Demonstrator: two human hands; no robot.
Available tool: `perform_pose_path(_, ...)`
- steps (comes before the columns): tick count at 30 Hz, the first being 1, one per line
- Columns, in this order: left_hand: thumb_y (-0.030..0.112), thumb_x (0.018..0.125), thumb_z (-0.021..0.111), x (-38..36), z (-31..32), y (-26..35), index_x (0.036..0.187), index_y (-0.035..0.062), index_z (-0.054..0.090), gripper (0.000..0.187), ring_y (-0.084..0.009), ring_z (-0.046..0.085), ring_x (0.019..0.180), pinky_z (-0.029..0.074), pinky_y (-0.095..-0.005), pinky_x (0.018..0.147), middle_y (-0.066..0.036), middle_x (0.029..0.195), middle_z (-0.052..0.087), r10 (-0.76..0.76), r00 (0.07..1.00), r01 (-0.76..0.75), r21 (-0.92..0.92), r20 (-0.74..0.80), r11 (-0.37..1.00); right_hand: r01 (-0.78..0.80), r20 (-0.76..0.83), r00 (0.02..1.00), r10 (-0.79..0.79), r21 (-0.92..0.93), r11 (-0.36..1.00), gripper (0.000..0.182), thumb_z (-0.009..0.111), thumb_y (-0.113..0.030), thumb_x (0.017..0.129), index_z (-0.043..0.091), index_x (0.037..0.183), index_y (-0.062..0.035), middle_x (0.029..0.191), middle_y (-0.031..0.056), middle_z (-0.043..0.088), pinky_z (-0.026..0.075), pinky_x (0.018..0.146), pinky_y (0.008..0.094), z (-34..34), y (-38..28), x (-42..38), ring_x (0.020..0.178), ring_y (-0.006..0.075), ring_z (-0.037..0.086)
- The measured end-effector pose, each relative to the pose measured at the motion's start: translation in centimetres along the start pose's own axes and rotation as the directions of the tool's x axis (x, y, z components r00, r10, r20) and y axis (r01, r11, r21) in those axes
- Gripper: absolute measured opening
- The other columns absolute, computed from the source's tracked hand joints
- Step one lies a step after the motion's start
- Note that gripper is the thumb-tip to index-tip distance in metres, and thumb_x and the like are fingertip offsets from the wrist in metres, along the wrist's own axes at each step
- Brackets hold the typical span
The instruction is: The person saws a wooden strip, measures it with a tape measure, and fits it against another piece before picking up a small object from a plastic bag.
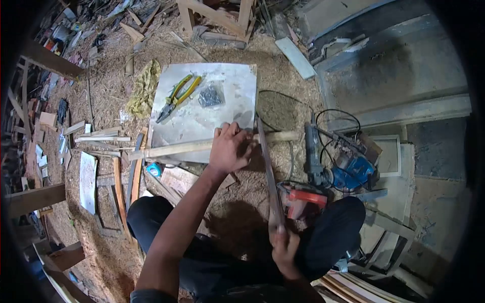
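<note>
My left hand (232, 147) presses down on a long, thin wooden strip (177, 149), its fingers curled over it. The strip lies across the near edge of a pale, stained board (202, 121) and sticks out to the right past it. My right hand (284, 246) is closed around the near end of a long, narrow saw (270, 177), seen almost edge-on. The saw's far part crosses the strip just right of my left hand; its teeth cannot be made out. On the board lie yellow-and-green pliers (178, 96) and a small dark packet (211, 95).
To the right are a blue power tool (353, 171) with a black cable, and a red-and-grey tool (305, 198). A blue tape measure (154, 169) lies left of the strip. Offcuts (103, 136) and sawdust cover the floor. A wooden frame (217, 17) stands at the back.
</note>
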State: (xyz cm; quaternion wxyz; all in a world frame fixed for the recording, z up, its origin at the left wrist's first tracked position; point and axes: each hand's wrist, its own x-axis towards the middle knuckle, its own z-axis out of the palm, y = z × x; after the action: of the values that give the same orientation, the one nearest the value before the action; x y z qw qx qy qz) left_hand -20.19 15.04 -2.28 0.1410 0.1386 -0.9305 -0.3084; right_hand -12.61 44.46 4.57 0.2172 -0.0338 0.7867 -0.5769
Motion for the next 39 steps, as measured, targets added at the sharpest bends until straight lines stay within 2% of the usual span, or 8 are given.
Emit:
perform_pose_path(8, 0.032, 0.079, 0.073, 0.8, -0.1, -0.4, 0.097, 0.0102, 0.068, 0.029, -0.0315, 0.049, 0.092, 0.038, -0.0437, 0.08, -0.011, 0.091, 0.051, 0.084, 0.991, -0.084, 0.008, -0.109, 0.996, 0.001, 0.039, 0.999, 0.002, -0.08, 0.997, 0.029, 0.057, -0.022, 0.1, 0.059, 0.077, -0.0038, 0.062, 0.0018, 0.054, 0.04, 0.057, 0.03, 2.1, -3.4, -2.1, 0.058, 0.0136, 0.053)
perform_pose_path(16, 0.025, 0.081, 0.072, 0.5, 0.0, -0.3, 0.1, 0.0102, 0.067, 0.024, -0.0314, 0.052, 0.091, 0.04, -0.0421, 0.079, -0.01, 0.09, 0.052, 0.164, 0.985, -0.166, -0.025, -0.048, 0.986, 0.011, 0.052, 0.999, -0.011, 0.004, 1.0, 0.04, 0.054, -0.026, 0.103, 0.053, 0.07, -0.0032, 0.059, 0.003, 0.052, 0.036, 0.049, 0.0267, 0.7, -2.1, -3.0, 0.051, 0.0094, 0.045)
perform_pose_path(21, 0.022, 0.08, 0.072, 0.3, -0.2, -0.2, 0.101, 0.0096, 0.066, 0.026, -0.0323, 0.053, 0.094, 0.041, -0.0422, 0.08, -0.011, 0.092, 0.054, 0.204, 0.979, -0.204, -0.047, -0.006, 0.978, -0.098, -0.009, 0.995, 0.102, 0.201, 0.975, 0.038, 0.058, -0.027, 0.099, 0.059, 0.07, -0.0023, 0.06, 0.0027, 0.057, 0.041, 0.056, 0.0285, 0.8, 0.0, -3.9, 0.057, 0.0114, 0.055)
perform_pose_path(27, 0.02, 0.074, 0.072, 0.8, -0.3, -0.5, 0.1, 0.007, 0.065, 0.029, -0.0303, 0.055, 0.097, 0.042, -0.0411, 0.085, -0.01, 0.098, 0.055, 0.16, 0.986, -0.156, -0.091, 0.038, 0.984, 0.004, -0.028, 1.0, -0.002, 0.063, 0.998, 0.042, 0.055, -0.025, 0.102, 0.048, 0.065, -0.005, 0.055, 0.0007, 0.047, 0.032, 0.046, 0.0263, 1.9, -2.8, -3.4, 0.048, 0.0088, 0.042)
perform_pose_path(31, 0.021, 0.074, 0.073, 1.2, -0.7, -0.3, 0.1, 0.0073, 0.065, 0.03, -0.03, 0.055, 0.098, 0.042, -0.0414, 0.085, -0.01, 0.099, 0.055, 0.157, 0.986, -0.153, -0.067, 0.051, 0.986, -0.193, 0.031, 0.981, 0.191, 0.108, 0.975, 0.04, 0.059, -0.03, 0.1, 0.058, 0.071, -0.0021, 0.056, 0.0006, 0.051, 0.036, 0.05, 0.0313, -0.6, -4.6, -0.2, 0.051, 0.0118, 0.048)
perform_pose_path(36, 0.022, 0.073, 0.074, 0.8, -0.5, -0.2, 0.102, 0.0064, 0.064, 0.034, -0.0298, 0.055, 0.1, 0.041, -0.0416, 0.085, -0.01, 0.1, 0.055, 0.138, 0.988, -0.135, -0.034, 0.075, 0.99, 0.064, 0.027, 0.998, -0.062, -0.068, 0.996, 0.044, 0.052, -0.034, 0.103, 0.06, 0.075, -0.001, 0.056, 0.0034, 0.053, 0.038, 0.051, 0.0326, 4.1, -1.3, 5.3, 0.051, 0.0155, 0.052)
perform_pose_path(37, 0.021, 0.073, 0.074, 0.7, -0.3, -0.3, 0.101, 0.0081, 0.063, 0.033, -0.0302, 0.054, 0.098, 0.041, -0.042, 0.085, -0.01, 0.098, 0.054, 0.136, 0.989, -0.134, -0.037, 0.054, 0.99, -0.084, 0.032, 0.996, 0.082, 0.059, 0.995, 0.045, 0.052, -0.033, 0.103, 0.06, 0.072, -0.001, 0.055, 0.0042, 0.052, 0.038, 0.051, 0.033, 3.0, -0.1, 3.6, 0.052, 0.0153, 0.054)
perform_pose_path(39, 0.02, 0.073, 0.074, 0.8, -0.1, -0.2, 0.1, 0.0113, 0.062, 0.031, -0.031, 0.054, 0.095, 0.041, -0.0426, 0.083, -0.009, 0.095, 0.054, 0.137, 0.991, -0.136, -0.043, 0.005, 0.99, -0.013, 0.031, 0.999, 0.013, -0.015, 1.0, 0.047, 0.052, -0.033, 0.103, 0.06, 0.07, -0.001, 0.054, 0.0053, 0.052, 0.039, 0.051, 0.0343, 1.2, -0.8, 0.0, 0.051, 0.0164, 0.055)
